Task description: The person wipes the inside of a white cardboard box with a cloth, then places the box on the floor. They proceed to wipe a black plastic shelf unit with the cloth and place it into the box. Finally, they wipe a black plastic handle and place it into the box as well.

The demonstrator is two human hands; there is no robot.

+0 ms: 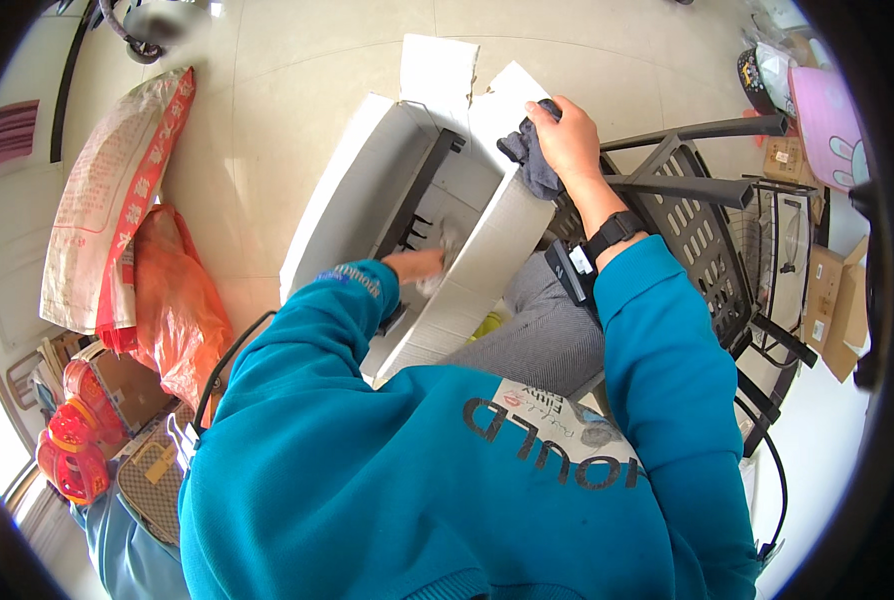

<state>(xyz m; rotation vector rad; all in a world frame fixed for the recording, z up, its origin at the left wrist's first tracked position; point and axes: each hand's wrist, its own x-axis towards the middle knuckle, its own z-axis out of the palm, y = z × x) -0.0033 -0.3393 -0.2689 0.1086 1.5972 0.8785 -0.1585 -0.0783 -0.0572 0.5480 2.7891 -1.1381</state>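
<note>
A tall, open white cardboard box (pixel 484 277) stands before me with its top flaps spread. My right hand (pixel 567 142) grips a crumpled dark grey cloth (pixel 541 169) at the box's upper right rim. My left hand (pixel 415 265) reaches down inside the box, and its fingers are blurred. Beside those fingers is a pale, smeared shape (pixel 451 236); I cannot tell what it is or whether the hand holds it. Along the box's inside lies a black bar (pixel 421 187) with several small black prongs (pixel 415 232). The lower part of the box is hidden by my left sleeve.
A black slatted plastic chair or rack (pixel 687 210) stands close on my right. To the left lean a woven sack (pixel 117 202) and an orange plastic bag (pixel 177 292). A red plastic toy-like object (pixel 76 450) and a checked bag (pixel 151 480) lie nearer. Opened cardboard (pixel 833 300) is far right.
</note>
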